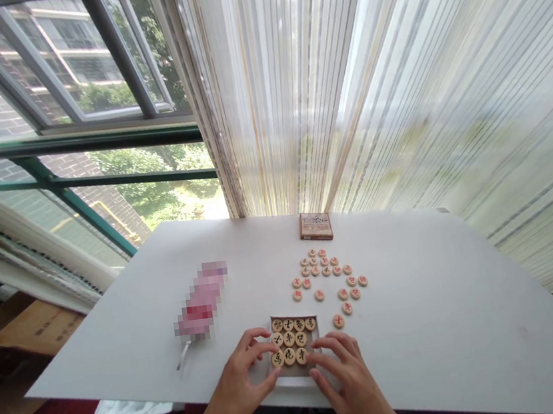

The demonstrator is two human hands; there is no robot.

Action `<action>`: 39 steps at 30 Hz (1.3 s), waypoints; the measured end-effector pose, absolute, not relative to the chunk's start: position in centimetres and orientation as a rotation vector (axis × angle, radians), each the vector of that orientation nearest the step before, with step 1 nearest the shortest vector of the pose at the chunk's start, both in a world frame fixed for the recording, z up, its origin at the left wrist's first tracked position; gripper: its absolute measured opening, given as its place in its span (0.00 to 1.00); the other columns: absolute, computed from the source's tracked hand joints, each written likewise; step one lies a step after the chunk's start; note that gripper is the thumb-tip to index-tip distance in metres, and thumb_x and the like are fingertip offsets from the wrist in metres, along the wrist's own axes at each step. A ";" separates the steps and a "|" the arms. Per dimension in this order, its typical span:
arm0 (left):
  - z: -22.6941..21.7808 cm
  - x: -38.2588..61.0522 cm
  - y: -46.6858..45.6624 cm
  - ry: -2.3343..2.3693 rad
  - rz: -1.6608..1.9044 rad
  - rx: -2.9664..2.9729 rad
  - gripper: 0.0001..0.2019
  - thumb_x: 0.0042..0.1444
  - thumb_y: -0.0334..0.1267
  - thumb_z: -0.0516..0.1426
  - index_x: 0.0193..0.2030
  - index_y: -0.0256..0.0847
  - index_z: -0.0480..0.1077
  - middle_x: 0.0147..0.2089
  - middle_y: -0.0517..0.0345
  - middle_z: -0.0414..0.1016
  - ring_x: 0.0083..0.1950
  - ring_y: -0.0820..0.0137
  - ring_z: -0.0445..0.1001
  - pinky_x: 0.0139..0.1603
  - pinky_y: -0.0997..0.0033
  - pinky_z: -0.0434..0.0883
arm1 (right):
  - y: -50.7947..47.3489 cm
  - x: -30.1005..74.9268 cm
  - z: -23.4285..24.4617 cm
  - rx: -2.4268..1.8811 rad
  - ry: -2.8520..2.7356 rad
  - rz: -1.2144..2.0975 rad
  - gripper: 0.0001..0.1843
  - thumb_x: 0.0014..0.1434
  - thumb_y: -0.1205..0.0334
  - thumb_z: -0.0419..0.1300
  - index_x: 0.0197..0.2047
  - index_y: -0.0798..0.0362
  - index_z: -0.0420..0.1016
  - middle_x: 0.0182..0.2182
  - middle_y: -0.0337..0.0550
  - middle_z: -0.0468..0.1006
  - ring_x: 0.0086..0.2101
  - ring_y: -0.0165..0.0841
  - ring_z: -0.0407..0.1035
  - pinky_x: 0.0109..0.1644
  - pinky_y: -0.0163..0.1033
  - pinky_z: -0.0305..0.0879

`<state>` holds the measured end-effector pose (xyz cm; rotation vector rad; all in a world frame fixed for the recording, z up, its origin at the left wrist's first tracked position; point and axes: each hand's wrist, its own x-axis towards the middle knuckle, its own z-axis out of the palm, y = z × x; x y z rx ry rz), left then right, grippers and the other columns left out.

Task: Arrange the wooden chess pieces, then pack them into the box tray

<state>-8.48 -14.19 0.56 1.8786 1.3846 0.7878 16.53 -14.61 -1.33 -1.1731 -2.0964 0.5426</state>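
Observation:
In front of me sits a shallow open box tray (298, 380) with rows of round wooden Chinese chess pieces (289, 340) bearing black characters. My left hand (241, 376) curves at the tray's left side, fingers apart. Its index finger and thumb are at the lower-left horse piece (278, 360), seemingly touching it. On the other side my right hand (347, 367) has its fingers spread over the tray's right edge. Its fingertips are beside the rightmost piece (301, 356) of the lowest row; whether they touch it I cannot tell.
Several loose chess pieces (325, 271), mostly red-marked, lie scattered beyond the tray on the white table (418, 297). The printed box lid (316, 226) lies near the far edge. A blurred pink item (201, 302) is at left. Curtains (282, 85) and a window stand behind.

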 end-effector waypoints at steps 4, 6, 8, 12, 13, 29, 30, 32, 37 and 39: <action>1.3 -8.0 -14.0 1.340 0.818 1.880 0.12 0.55 0.34 0.60 0.47 0.48 0.72 0.51 0.54 0.69 0.37 0.70 0.71 0.44 0.68 0.74 | -14.9 14.8 -0.6 -1.225 -1.746 0.810 0.09 0.67 0.60 0.53 0.44 0.47 0.75 0.38 0.46 0.78 0.40 0.39 0.71 0.44 0.42 0.68; 1.7 -7.6 -13.9 1.304 0.841 1.882 0.12 0.55 0.34 0.60 0.46 0.47 0.73 0.50 0.54 0.70 0.39 0.69 0.72 0.45 0.69 0.74 | -14.7 13.7 0.1 -1.231 -1.641 0.969 0.09 0.65 0.57 0.56 0.43 0.48 0.75 0.34 0.44 0.78 0.34 0.37 0.72 0.39 0.39 0.69; 1.9 -7.3 -13.9 1.276 0.856 1.882 0.12 0.55 0.33 0.61 0.46 0.48 0.73 0.50 0.54 0.70 0.42 0.68 0.73 0.45 0.69 0.74 | -14.4 12.7 0.7 -1.189 -1.568 1.131 0.09 0.65 0.55 0.57 0.42 0.49 0.75 0.34 0.43 0.79 0.33 0.37 0.73 0.39 0.38 0.69; 1.7 -7.3 -13.9 1.260 0.864 1.899 0.12 0.55 0.32 0.60 0.46 0.48 0.74 0.49 0.54 0.71 0.48 0.65 0.73 0.51 0.67 0.74 | -13.7 11.5 1.0 -1.095 -1.500 1.345 0.10 0.64 0.54 0.59 0.40 0.50 0.76 0.35 0.43 0.80 0.34 0.36 0.74 0.38 0.37 0.70; 1.5 -7.5 -13.9 1.263 0.862 1.914 0.12 0.55 0.32 0.60 0.46 0.48 0.74 0.50 0.53 0.71 0.50 0.64 0.73 0.53 0.65 0.73 | -13.6 11.4 1.0 -1.093 -1.497 1.355 0.10 0.64 0.54 0.59 0.39 0.51 0.76 0.35 0.43 0.80 0.34 0.36 0.74 0.39 0.37 0.70; -1.4 -10.5 -15.0 1.436 0.707 2.252 0.18 0.59 0.42 0.60 0.56 0.52 0.69 0.60 0.51 0.69 0.61 0.55 0.68 0.60 0.51 0.69 | -13.9 10.0 0.1 -1.384 -1.800 1.147 0.05 0.60 0.64 0.60 0.32 0.50 0.75 0.27 0.39 0.79 0.29 0.33 0.71 0.32 0.34 0.63; -1.5 -10.6 -14.9 1.427 0.698 2.257 0.18 0.59 0.43 0.59 0.57 0.52 0.69 0.61 0.51 0.69 0.61 0.55 0.68 0.60 0.52 0.69 | -13.9 9.9 0.1 -1.394 -1.809 1.143 0.05 0.60 0.65 0.60 0.32 0.50 0.75 0.27 0.39 0.79 0.29 0.33 0.72 0.32 0.34 0.62; -1.7 -10.7 -14.9 1.410 0.689 2.262 0.18 0.59 0.45 0.59 0.57 0.51 0.69 0.61 0.51 0.69 0.61 0.55 0.67 0.60 0.52 0.69 | -13.9 9.8 0.1 -1.408 -1.827 1.139 0.06 0.60 0.66 0.60 0.31 0.50 0.75 0.28 0.38 0.80 0.29 0.34 0.72 0.32 0.33 0.61; -1.7 -10.6 -14.9 1.404 0.700 2.253 0.19 0.59 0.46 0.60 0.56 0.52 0.69 0.60 0.53 0.70 0.61 0.56 0.67 0.60 0.54 0.69 | -14.0 9.3 -0.5 -1.500 -1.928 0.979 0.07 0.57 0.68 0.61 0.28 0.50 0.73 0.26 0.38 0.78 0.27 0.33 0.70 0.30 0.34 0.58; -1.6 -10.6 -14.9 1.405 0.697 2.249 0.18 0.59 0.46 0.60 0.56 0.51 0.69 0.60 0.53 0.70 0.60 0.56 0.67 0.60 0.54 0.68 | -14.1 9.1 -0.7 -1.545 -1.986 0.891 0.08 0.57 0.68 0.62 0.27 0.51 0.72 0.26 0.39 0.77 0.28 0.34 0.70 0.31 0.34 0.58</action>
